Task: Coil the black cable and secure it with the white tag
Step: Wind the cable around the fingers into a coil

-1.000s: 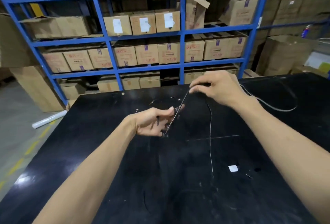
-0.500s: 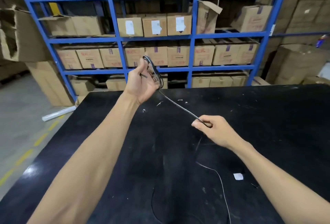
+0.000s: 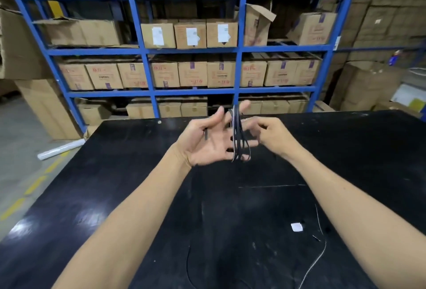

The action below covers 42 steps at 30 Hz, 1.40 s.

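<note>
The black cable (image 3: 238, 136) is wound in several loops around the spread fingers of my left hand (image 3: 212, 141), which is held palm up above the black table (image 3: 115, 185). My right hand (image 3: 273, 135) sits just right of the loops, fingers curled and pinching the cable beside them. The loose tail of the cable (image 3: 319, 258) lies on the table at the lower right. A small white tag (image 3: 297, 227) lies flat on the table to the right, under my right forearm's inner side, apart from both hands.
Blue steel shelving (image 3: 147, 72) stacked with cardboard boxes stands behind the table's far edge. More boxes are piled at the right (image 3: 368, 85). A white roll (image 3: 61, 149) lies on the floor left of the table. A thin pale line (image 3: 269, 186) crosses the tabletop.
My left hand came down from shelf height to just above the table with more loops on it. My right hand rose from the table and moved up beside the loops.
</note>
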Motion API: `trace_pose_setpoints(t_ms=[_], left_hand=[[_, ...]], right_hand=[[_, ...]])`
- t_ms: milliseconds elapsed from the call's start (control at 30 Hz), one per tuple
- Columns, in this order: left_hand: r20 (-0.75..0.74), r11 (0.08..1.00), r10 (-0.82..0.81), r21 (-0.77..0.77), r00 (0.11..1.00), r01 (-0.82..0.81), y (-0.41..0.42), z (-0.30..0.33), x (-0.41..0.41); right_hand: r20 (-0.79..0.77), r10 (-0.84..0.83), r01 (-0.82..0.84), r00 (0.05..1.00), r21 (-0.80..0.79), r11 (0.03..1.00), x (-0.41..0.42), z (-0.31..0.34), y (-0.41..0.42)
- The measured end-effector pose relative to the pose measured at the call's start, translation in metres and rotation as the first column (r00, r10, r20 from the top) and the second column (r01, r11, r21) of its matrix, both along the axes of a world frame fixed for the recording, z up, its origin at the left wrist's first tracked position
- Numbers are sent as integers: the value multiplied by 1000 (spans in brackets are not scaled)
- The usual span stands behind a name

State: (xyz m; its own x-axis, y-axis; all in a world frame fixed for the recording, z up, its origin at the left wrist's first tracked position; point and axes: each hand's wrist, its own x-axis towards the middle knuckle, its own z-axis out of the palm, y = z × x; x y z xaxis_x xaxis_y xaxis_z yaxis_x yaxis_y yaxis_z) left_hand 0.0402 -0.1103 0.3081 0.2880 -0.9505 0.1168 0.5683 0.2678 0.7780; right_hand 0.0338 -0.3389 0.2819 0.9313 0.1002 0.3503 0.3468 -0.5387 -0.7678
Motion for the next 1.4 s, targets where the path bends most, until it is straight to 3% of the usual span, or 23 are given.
trace_pose_setpoints(t_ms=[67,133,233,333,433,533,600,700,867,1000,1133,1233,1300,1400], left_hand=[[-23,977,173,-124,985,-174,2,17,8],[-24,909,393,-139,919,-393,8,33,18],[-50,780,618,-87,785,-620,21,42,38],[89,683,721,69,687,-727,35,29,53],[304,647,619,326,724,-690,41,-1,55],[326,678,336,567,884,-467,31,-28,40],[236,768,116,594,965,-238,19,-36,27],[115,899,-62,438,991,6,9,-31,15],[14,999,-3,43,1000,3,9,1,8],[-7,973,200,-113,980,-200,3,20,14],[-5,886,463,-22,887,-463,13,21,29],[89,833,522,161,848,-530,28,5,42],[226,772,489,337,843,-538,37,-9,45],[287,732,291,547,913,-406,43,-29,36]], right_hand=[[-80,45,-42,996,43,998,-6,-25,15],[-117,72,-67,990,45,997,-17,-45,26],[-143,80,-80,986,8,997,-34,-56,27],[-112,59,-64,992,-44,997,-42,-39,15],[9,-21,22,1000,-117,993,-39,-3,-1],[136,-96,119,986,-167,979,-26,33,-9],[199,-122,158,972,-174,972,-15,43,-11],[190,-123,151,974,-142,978,-2,39,-13],[-80,29,-22,996,87,996,-2,-11,2],[-188,211,-172,959,204,964,-26,-50,29],[-208,184,-172,961,75,982,-40,-43,29],[-121,55,-79,991,-205,976,-39,-7,10],[-26,-34,20,999,-426,904,-35,23,3],[120,-41,96,992,-495,864,-21,60,5]])
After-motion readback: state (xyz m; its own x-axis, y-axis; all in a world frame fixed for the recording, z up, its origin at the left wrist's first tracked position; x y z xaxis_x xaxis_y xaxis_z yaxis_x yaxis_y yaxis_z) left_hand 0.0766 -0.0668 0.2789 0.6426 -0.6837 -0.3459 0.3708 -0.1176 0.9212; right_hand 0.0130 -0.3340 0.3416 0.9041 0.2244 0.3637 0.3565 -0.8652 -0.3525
